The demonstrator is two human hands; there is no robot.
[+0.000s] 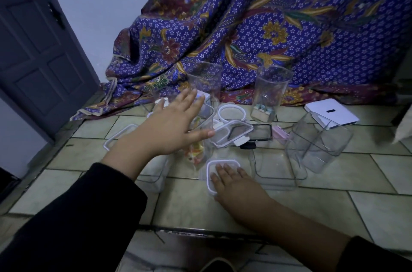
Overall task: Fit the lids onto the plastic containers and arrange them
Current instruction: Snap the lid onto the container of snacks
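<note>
In the head view, the right hand (231, 182) lay flat, fingers straight and together, on the white-rimmed lid (209, 174) of a small square container. The container was mostly hidden beneath that lid, on the tiled surface (379, 211). Whether the lid was fully seated could not be told.

The left hand (176, 124) reached out beyond the lid and to its left, fingers spread wide and holding nothing. It was over a clear container with colourful contents (197, 147); contact could not be told.

Just behind the lid lay the loose lids: a clip lid (231, 133), a dark-rimmed lid (263, 132) and a round ring lid (231, 113). Another lid (118, 135) sat well to the left. Just right of the lid stood a low open container (276, 171), and further right clear containers (321, 140) lay tipped together. Far behind stood a tall square container (206, 80) and a tall round container (272, 91), against a patterned cloth (267, 26).

The containers looked light, thin-walled, stiff and smooth, so they would likely slide or tip under a sideways push. A lid would probably seat best with even downward pressure from a flat palm, then at the corners. The tall ones were better held round the lower walls.
</note>
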